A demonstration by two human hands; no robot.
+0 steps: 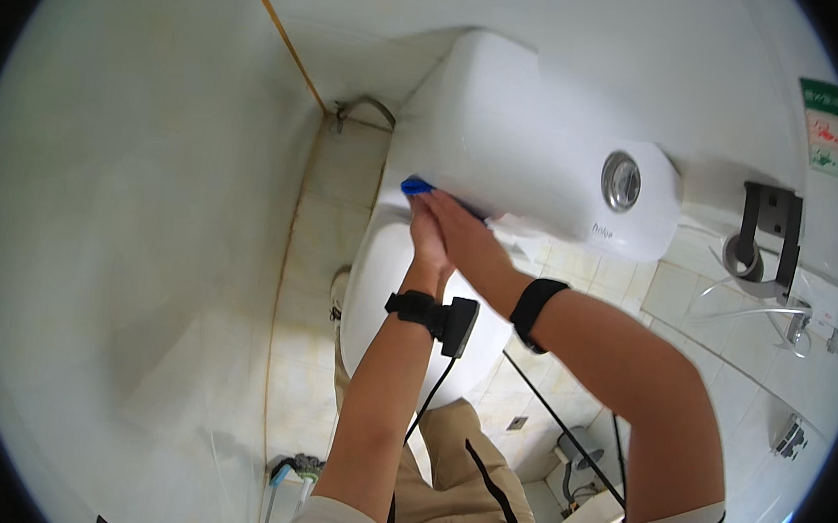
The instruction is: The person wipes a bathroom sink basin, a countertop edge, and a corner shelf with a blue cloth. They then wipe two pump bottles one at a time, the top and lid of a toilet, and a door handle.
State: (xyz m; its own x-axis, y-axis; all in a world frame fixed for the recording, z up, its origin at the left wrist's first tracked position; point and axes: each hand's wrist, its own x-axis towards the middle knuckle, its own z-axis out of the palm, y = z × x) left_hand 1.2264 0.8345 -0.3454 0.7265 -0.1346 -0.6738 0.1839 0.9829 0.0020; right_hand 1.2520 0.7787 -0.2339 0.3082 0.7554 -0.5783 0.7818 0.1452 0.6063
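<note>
Both my hands are together at the seam between a white toilet's tank and its lowered lid. A blue cloth shows at my fingertips, and a strip of it shows along the far edge of my right hand. My left hand grips the cloth from the near side, palm turned inward. My right hand lies flat against it, fingers extended over the same cloth. Most of the cloth is hidden by the hands. A round chrome flush button sits on the tank, right of my hands.
Tiled wall rises close on the left. A flexible hose runs behind the toilet. At right are a dark wall holder and a water valve. A mop head, floor drain and grey pipe are lower down. Black cables trail from my arms.
</note>
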